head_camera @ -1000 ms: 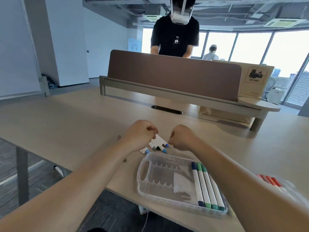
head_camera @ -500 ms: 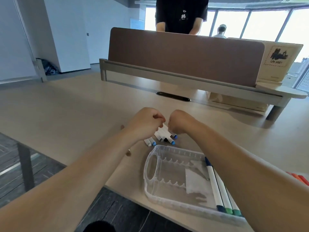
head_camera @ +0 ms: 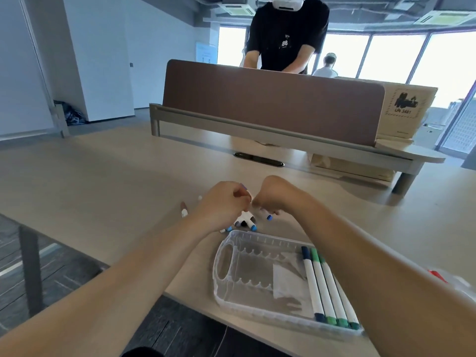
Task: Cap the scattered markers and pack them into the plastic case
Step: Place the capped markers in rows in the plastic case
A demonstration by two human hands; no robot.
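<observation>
A clear plastic case (head_camera: 226, 264) lies open at the table's near edge, with several capped blue and green markers (head_camera: 325, 284) lined up on its right side. Just beyond the case lies a small heap of white markers with blue and dark caps (head_camera: 247, 219). Both fists hover over that heap, knuckles almost touching. My left hand (head_camera: 223, 205) is curled round a marker with a purple tip showing above the fingers. My right hand (head_camera: 273, 195) is curled too, pinching a small piece against the marker; the piece itself is hidden. A brown marker (head_camera: 184, 210) lies apart to the left.
A brown divider panel (head_camera: 270, 99) crosses the desk behind the hands, with a person in black standing beyond it. A cardboard box (head_camera: 407, 109) stands at the right end. Red-capped markers in a clear lid (head_camera: 438, 275) sit at the far right, by my right forearm.
Both hands stay together over the heap; the fists have closed in until they nearly touch. The camera has tilted, shifting the scene in the frame.
</observation>
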